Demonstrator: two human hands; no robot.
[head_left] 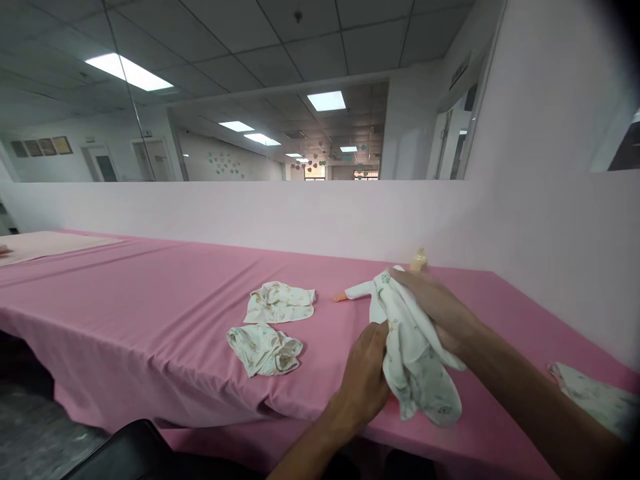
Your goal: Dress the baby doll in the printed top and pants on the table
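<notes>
**While both hands grip a doll in white, small clothes lie beside it on pink cloth**

Where the pink table (150, 300) meets the pale wall (525, 220), a doll (405, 333) dressed in a white printed suit is held between two hands. The right hand (440, 307) lies over the doll's upper body from the right, its fingers curled round the fabric near the shoulder. The left hand (365, 373) comes up from below and closes on the suit at the doll's left edge, thumb and fingers pinching the cloth. One sleeved arm of the doll sticks out to the left, with a small bare doll hand (341, 297) resting on the table. The suit's legs hang loose near the table's front edge.

Just behind the right hand, a yellowish bottle top (419, 259) shows close to the wall; the rest of it is hidden.

To the left of the doll, apart from it, lie two small printed garments: a folded one (280, 303) farther back and a crumpled one (265, 350) nearer the front, almost touching each other. Another printed cloth (595, 397) lies at the far right, beyond the right forearm. A pale mat (45, 243) rests on the table at the far left.
</notes>
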